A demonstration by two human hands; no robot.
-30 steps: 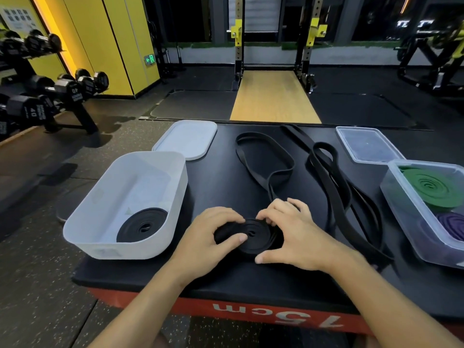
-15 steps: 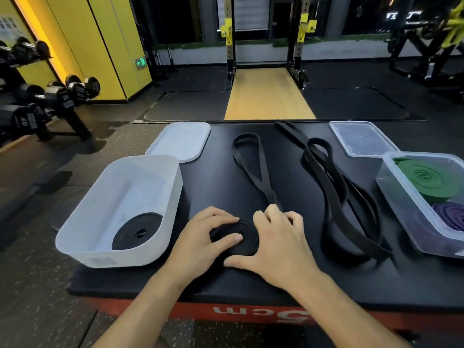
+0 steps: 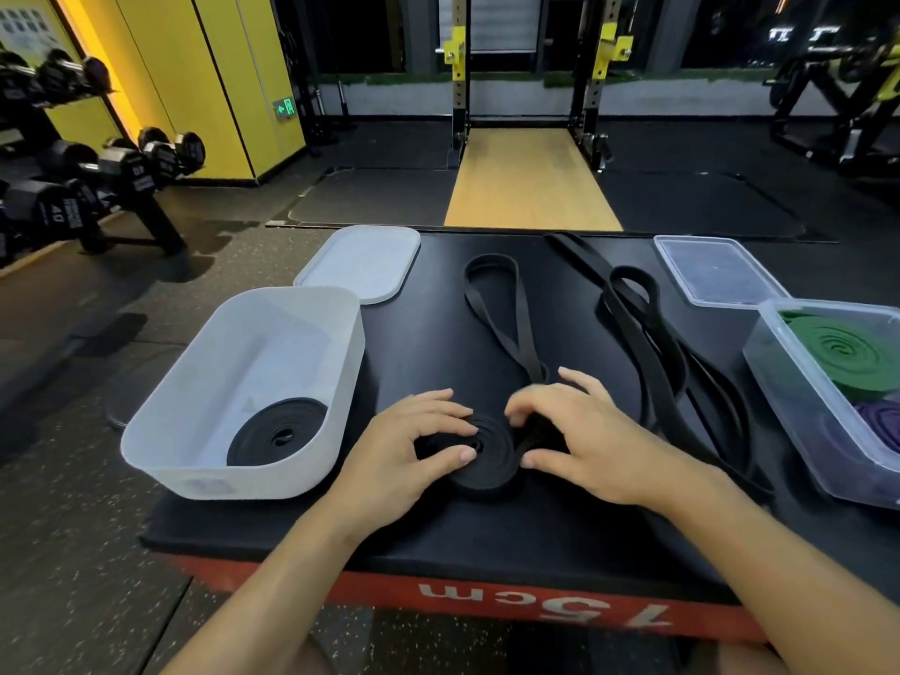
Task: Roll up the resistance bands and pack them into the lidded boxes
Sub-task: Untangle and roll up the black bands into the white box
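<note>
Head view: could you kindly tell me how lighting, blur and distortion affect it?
In the head view, light is dim, with a warm glow beside the yellow wall; the half-rolled black band barely separates from the black tabletop; the right hand looks slightly motion-blurred at its fingertips; wide-angle distortion bends lines near the frame edges.

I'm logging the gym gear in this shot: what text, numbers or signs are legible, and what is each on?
"75cm": white print on the red front edge of the black-topped platform, upside down in this view.
"40": on the black hex dumbbell at far left.
Green exit sign on the yellow wall: arrow and figure, no readable words.
Pale wall poster at top left and the other dumbbell labels: too blurred to read.
</note>
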